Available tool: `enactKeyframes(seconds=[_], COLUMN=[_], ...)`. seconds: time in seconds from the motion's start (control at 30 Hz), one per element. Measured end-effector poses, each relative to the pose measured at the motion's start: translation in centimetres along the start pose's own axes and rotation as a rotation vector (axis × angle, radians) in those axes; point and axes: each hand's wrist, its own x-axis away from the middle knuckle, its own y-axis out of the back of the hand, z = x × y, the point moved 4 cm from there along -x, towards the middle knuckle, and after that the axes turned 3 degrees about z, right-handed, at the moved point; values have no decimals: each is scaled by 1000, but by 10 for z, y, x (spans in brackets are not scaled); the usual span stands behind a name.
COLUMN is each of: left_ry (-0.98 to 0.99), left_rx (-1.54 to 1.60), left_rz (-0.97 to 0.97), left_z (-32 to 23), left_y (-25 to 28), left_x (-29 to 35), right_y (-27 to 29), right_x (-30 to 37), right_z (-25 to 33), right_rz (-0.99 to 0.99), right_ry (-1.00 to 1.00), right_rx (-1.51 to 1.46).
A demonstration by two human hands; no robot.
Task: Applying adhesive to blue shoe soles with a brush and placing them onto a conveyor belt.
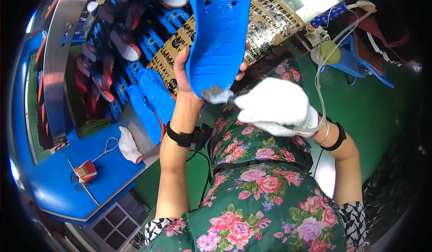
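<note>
A blue shoe sole (pixel 218 49) is held up in front of me, with holes near its far end and ridges across its nearer part. My bare left hand (pixel 183 74) wraps around it from beneath, thumb on the left edge and fingertips at the right edge. In my right hand (pixel 276 103), covered by a white knit glove, is a brush (pixel 216 94) with grey bristles. Its bristles lie at the sole's near end, apparently touching it. A thin pale tube (pixel 319 76) runs up from the gloved hand toward a blue jointed hose (pixel 329 14).
More blue soles (pixel 153 90) rest at the left beside a rack of dark shoes (pixel 126 45). A white glove (pixel 129 145) and a small red box (pixel 85 171) lie on a blue table (pixel 90 198). Printed brown cardboard (pixel 270 22) covers the surface ahead. A blue stool (pixel 348 61) stands right.
</note>
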Motion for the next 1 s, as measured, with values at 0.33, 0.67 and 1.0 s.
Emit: enactKeyframes(seconds=[0.33,0.67,1.0], left_ry=[38,-22,32], left_rx=[-165,178,288], left_rz=[-95,83,-82], left_z=[-10,7,46], left_y=[11,1,8], left_x=[13,1,15], right_y=[-3,14,90], right_x=[-6,-7,-60], right_z=[-2,-21,-83], right_rz=[56,-158,-271], right_ry=[-39,-455,-142], right_rx=[-162,-660,149])
